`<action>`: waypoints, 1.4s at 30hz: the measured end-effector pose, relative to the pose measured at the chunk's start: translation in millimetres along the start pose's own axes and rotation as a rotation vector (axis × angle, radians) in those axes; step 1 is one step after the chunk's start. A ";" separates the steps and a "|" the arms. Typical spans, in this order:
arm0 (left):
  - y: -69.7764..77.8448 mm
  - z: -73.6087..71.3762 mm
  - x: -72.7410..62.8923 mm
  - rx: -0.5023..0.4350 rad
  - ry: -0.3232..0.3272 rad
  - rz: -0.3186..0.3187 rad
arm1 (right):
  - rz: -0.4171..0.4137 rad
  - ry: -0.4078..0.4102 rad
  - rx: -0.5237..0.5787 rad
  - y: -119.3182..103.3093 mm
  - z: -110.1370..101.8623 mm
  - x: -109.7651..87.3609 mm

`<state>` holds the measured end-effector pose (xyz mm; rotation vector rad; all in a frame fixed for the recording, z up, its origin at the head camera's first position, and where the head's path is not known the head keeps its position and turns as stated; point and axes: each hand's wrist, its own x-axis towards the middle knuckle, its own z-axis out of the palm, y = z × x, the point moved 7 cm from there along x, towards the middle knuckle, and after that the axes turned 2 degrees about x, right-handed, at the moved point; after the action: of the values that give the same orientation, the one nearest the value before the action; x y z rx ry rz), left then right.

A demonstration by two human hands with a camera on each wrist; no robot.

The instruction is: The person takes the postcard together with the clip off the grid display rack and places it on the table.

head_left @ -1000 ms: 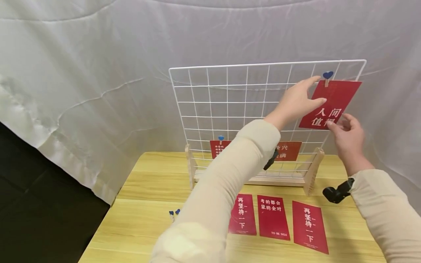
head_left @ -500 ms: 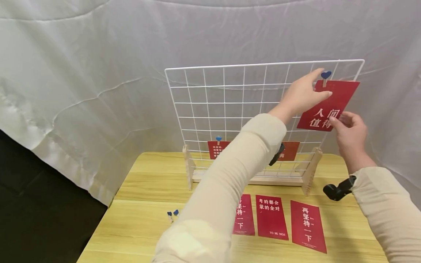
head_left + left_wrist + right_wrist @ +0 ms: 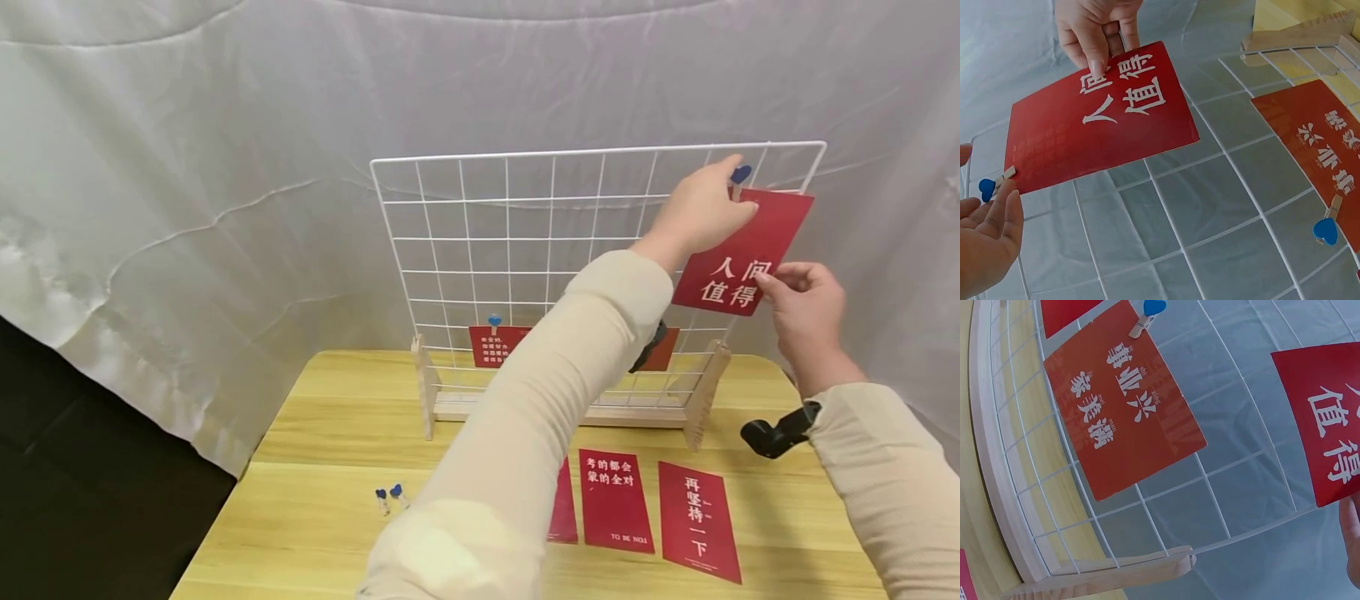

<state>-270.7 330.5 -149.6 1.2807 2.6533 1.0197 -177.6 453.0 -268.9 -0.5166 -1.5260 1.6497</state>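
A red card (image 3: 772, 229) with white characters hangs at the grid's upper right, under a wooden clip with a blue heart (image 3: 987, 189). My left hand (image 3: 701, 207) is at the clip, index finger beside the heart and thumb spread across the card's top. In the left wrist view its fingertips lie close to the clip; exact contact is hard to tell. My right hand (image 3: 810, 312) pinches the card's lower right edge between thumb and fingers. The white wire grid (image 3: 528, 200) stands behind in a wooden base (image 3: 637, 415).
An orange-red card (image 3: 1125, 406) and another red card (image 3: 491, 346) hang low on the grid by blue-heart clips. On the table (image 3: 337, 408) lie red cards (image 3: 618, 517), one partly hidden by my left sleeve. Two heart clips (image 3: 384, 500) lie left of them.
My left hand has moved right and closer to the clip, its index finger now partly covering the heart. The right hand keeps its pinch on the card. The view has shifted slightly.
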 end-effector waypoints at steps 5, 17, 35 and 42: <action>1.4 0.5 1.7 0.049 -0.020 0.002 | -0.038 -0.034 0.125 -3.4 2.2 -0.3; -0.4 -1.7 4.4 0.062 0.021 0.023 | -0.097 0.023 0.173 -9.9 -7.9 0.6; -1.8 -7.7 7.5 0.109 0.125 -0.079 | -0.153 -0.011 0.128 -26.7 -7.6 0.8; -1.8 -11.0 4.8 0.113 0.202 -0.113 | -0.140 -0.013 0.119 -27.9 -9.2 -0.5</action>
<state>-278.3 327.1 -140.8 1.0825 2.9348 1.0493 -162.4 456.7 -244.0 -0.3278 -1.4298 1.6261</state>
